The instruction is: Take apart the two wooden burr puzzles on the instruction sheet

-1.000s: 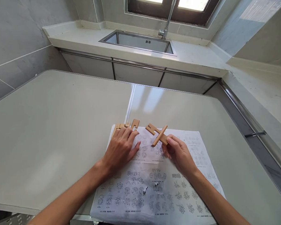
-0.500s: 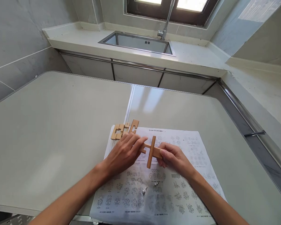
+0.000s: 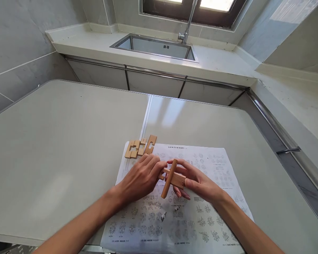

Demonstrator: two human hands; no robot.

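Two bare hands held a pair of crossed wooden pieces (image 3: 173, 178) just above a printed sheet (image 3: 206, 211) of diagrams that lay on a pale table (image 3: 69, 141). The left hand (image 3: 141, 176) pinched the near-left end of the flatter bar between thumb and fingertips. The right hand (image 3: 198, 181) gripped the opposite end, thumb on top and fingers (image 3: 181, 193) spread beneath it. A slimmer stick (image 3: 167, 183) crossed the bar at an angle, its top tilted away from the person and its lower end pointing down toward the sheet. How firmly the stick sat in the bar could not be made out.

The pieces looked to be light, rigid wood, smooth and dry, so unlikely to bend or slip under a fingertip hold. The joint seemed the weak spot, since a loosely seated stick might slide out if the bar were tipped. The bar's two ends, clear of the crossing, appeared the safest places to grip, which left the stick free to turn or shift.

More loose notched blocks (image 3: 140, 148) lay in a cluster at the sheet's far-left corner, close to the left hand but not touching it. Beyond the table stood a counter with a steel sink (image 3: 159, 47) and a tap (image 3: 187, 24) under a window.
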